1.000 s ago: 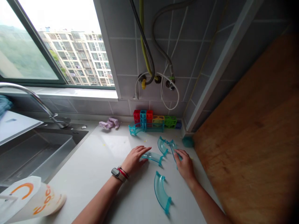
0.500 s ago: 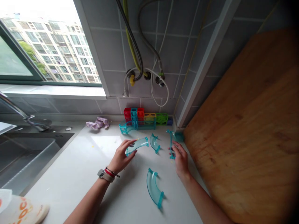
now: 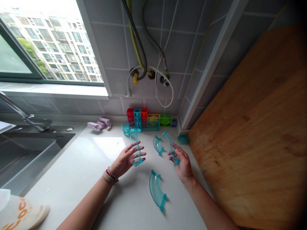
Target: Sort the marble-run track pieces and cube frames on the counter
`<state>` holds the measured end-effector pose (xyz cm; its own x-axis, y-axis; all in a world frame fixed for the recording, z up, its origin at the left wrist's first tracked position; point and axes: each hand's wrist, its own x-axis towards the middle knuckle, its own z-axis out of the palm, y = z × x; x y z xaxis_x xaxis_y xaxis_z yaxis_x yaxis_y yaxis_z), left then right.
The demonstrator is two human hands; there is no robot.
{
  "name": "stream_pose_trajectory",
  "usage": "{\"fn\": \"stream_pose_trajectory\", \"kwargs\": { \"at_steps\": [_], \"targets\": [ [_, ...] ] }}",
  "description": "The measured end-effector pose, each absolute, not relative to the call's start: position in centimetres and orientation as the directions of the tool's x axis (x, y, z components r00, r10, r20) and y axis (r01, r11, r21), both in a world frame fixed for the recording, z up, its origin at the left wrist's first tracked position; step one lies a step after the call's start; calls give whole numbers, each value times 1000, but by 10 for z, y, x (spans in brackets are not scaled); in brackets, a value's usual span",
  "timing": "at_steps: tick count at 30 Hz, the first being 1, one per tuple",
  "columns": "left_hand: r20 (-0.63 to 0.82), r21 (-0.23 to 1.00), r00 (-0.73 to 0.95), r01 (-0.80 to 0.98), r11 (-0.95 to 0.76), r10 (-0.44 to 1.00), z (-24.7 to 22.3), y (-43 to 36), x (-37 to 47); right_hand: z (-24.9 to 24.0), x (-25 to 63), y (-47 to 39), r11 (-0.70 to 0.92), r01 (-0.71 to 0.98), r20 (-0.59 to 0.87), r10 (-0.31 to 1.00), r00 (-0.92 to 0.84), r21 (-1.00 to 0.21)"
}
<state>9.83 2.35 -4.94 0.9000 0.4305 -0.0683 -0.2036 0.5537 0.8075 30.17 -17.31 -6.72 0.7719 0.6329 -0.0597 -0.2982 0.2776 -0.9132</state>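
My left hand [image 3: 126, 159] holds a curved, clear teal track piece [image 3: 135, 148] upright, its fingers showing behind the see-through plastic. In my right hand [image 3: 183, 163] is another curved teal track piece [image 3: 170, 145], tilted, with the fingers and thumb around its side. Between the hands, a small curved track piece [image 3: 158, 145] lies on the white counter [image 3: 79, 179]. A larger curved track piece [image 3: 157, 190] rests closer to me, apart from both hands.
Coloured plastic blocks [image 3: 153, 119] line the back wall, with teal pieces before them. A teal block [image 3: 183, 139] sits in the corner by the wooden board [image 3: 251, 134]. Purple pieces [image 3: 99, 124], a sink [image 3: 35, 153] and a white cup [image 3: 21, 210] are on the left.
My left hand has turned its track piece from lying crosswise to upright, palm more visible. The piece in my right hand has tilted, its top swinging left.
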Motion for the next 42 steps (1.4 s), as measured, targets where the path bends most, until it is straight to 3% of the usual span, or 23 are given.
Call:
{"fn": "stream_pose_trajectory", "kwargs": {
  "at_steps": [10,26,33,37,42],
  "targets": [
    [-83,783,901,-205,587,426,-50,24,99,-72,300,-173,273,-352,-71,692,718,-895],
    [-165,873,881,-79,481,443,-44,-8,111,-61,290,-173,215,-351,-52,784,618,-911],
    [-255,825,915,36,564,314,-29,-18,108,-50,282,-174,278,-397,24,843,537,-875],
    [-327,744,900,57,666,288,-26,-17,107,-51,283,-175,271,-327,56,840,540,-905],
    [-428,678,847,68,732,317,-28,-14,108,-59,285,-178,211,-93,113,790,603,-973]
  ]
}}
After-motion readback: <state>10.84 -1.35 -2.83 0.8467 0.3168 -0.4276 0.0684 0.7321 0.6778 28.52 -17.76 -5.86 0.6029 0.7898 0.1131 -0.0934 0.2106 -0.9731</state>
